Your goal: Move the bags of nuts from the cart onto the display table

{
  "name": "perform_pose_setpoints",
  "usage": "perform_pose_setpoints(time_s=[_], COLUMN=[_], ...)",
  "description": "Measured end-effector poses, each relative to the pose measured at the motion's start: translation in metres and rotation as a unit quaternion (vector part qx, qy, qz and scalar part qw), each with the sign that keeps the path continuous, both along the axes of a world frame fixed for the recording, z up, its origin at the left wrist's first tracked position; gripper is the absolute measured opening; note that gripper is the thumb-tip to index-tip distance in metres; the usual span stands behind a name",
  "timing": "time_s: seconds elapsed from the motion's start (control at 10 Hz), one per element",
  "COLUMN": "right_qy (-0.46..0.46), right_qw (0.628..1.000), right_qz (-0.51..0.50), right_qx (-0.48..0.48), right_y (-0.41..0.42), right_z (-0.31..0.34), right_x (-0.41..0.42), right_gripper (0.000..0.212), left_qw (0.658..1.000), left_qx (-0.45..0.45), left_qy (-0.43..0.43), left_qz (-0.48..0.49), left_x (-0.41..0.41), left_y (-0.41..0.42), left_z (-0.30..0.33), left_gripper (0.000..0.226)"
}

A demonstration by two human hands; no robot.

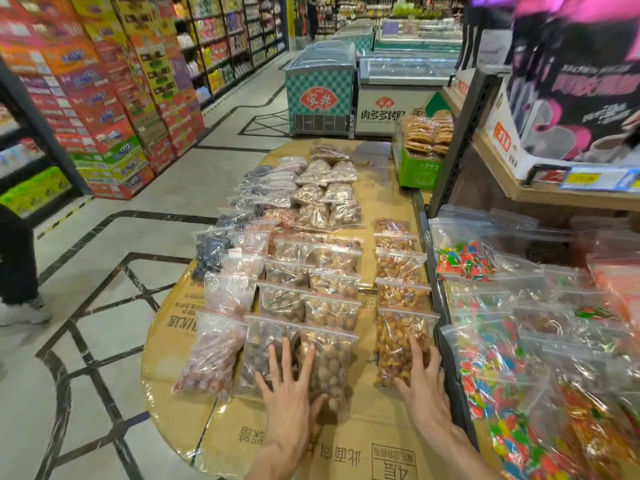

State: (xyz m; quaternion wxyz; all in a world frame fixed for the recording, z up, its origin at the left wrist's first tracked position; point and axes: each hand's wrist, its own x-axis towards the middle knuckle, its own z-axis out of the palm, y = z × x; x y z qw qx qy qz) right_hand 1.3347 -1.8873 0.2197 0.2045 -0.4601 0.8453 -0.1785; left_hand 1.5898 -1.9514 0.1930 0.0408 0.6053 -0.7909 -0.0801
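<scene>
While rows of clear zip bags of nuts cover the cardboard-topped desk (363, 441), the left hand (289, 393) lies flat, fingers spread, on a clear bag of pale round nuts (329, 362) at six o'clock. At five o'clock the right hand (420, 382), fingers straight, presses a clear bag of orange-brown nuts (398, 341).

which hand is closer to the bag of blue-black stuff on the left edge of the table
Left. The left hand lies flat on the front bags in the middle columns, nearer the dark bag at the far left. The right hand rests on the orange nut bag, farther right.
</scene>
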Motion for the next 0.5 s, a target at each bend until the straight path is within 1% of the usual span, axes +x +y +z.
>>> perform_pose_setpoints(time_s=[0.1,0.2,0.3,0.4,0.5], right_qy=[0.001,0.006,0.024,0.043,0.089], right_qw=[1.0,1.0,0.999,0.998,0.994], right_qz=[0.0,0.011,0.018,0.026,0.055], right_qx=[0.014,0.015,0.026,0.031,0.045], right_y=[0.0,0.008,0.017,0.023,0.027], right_z=[0.007,0.011,0.022,0.033,0.042], right_x=[0.003,0.006,0.011,0.022,0.034], right_gripper=[0.097,0.102,0.108,0.109,0.106], left_qw=[1.0,1.0,0.999,0.997,0.995], left_qx=[-0.004,-0.004,0.003,0.009,-0.014], left_qy=[0.01,-0.016,-0.019,-0.034,-0.023], left_qz=[-0.001,-0.02,-0.031,-0.062,-0.094], left_x=[-0.002,0.006,0.015,0.029,0.042], left_y=[0.0,0.002,0.001,0.0,0.0], left_z=[0.002,-0.001,0.01,0.026,0.038], left_gripper=[0.139,0.122,0.109,0.098,0.09])
